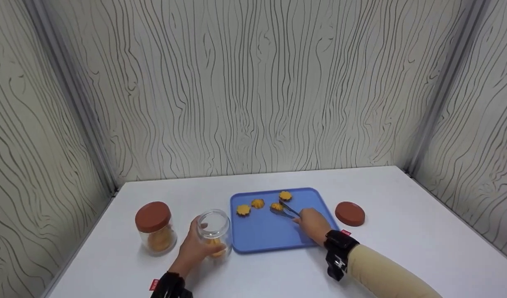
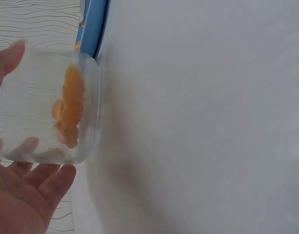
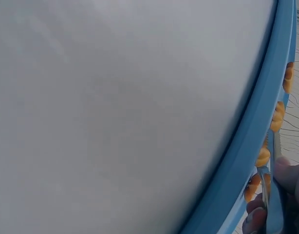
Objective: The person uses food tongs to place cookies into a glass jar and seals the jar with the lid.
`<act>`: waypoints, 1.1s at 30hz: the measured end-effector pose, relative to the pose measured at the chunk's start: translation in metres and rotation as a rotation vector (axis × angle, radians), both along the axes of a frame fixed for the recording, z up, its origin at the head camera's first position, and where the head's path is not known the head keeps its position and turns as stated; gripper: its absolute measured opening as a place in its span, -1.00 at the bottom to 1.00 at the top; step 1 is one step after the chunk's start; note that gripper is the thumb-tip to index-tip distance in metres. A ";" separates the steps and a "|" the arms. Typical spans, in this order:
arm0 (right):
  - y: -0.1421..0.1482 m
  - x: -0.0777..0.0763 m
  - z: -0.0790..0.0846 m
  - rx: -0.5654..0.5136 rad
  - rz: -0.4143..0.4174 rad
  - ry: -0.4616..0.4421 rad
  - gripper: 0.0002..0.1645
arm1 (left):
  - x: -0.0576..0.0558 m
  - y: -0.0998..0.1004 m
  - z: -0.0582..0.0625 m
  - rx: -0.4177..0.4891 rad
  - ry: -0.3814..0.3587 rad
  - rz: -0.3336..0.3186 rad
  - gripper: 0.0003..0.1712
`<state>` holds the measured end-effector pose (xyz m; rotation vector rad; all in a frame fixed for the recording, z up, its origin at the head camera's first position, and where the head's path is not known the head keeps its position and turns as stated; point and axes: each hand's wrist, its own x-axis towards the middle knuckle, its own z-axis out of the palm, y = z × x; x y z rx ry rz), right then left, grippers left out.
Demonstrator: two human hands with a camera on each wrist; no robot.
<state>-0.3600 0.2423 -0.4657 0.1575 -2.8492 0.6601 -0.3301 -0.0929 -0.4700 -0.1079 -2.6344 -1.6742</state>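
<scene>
My left hand (image 1: 192,249) grips a clear lidless jar (image 1: 214,234), thumb on one side and fingers on the other. Several orange-yellow flower-shaped cookies (image 2: 70,105) lie at the jar's bottom. In my right hand (image 1: 314,225) is a pair of metal tongs (image 1: 282,213), reaching over the blue tray (image 1: 270,234). The tongs' tips stand on either side of a ridged cookie (image 1: 276,205) on the tray. Three more cookies rest there: a flat-looking one (image 1: 243,210) at left, a domed one (image 1: 258,203) beside it, and one (image 1: 285,195) near the back edge.
Left of my left hand stands a second jar (image 1: 159,240) holding cookies, closed with a reddish-brown lid (image 1: 153,216). A loose lid (image 1: 350,213) of the same colour lies right of the tray. Wood-grain patterned panels (image 1: 253,91) surround the white table (image 1: 402,207) at back and sides.
</scene>
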 end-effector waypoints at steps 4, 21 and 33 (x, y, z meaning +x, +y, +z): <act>0.004 0.004 -0.002 -0.040 0.024 -0.012 -0.71 | 0.001 0.001 0.001 0.001 -0.011 0.000 0.27; 0.017 0.030 0.029 -0.102 0.114 0.055 -0.70 | 0.002 -0.001 0.003 -0.010 0.011 0.003 0.29; 0.015 0.048 0.043 -0.076 0.201 0.119 -0.70 | 0.002 0.000 -0.001 0.011 0.077 -0.015 0.25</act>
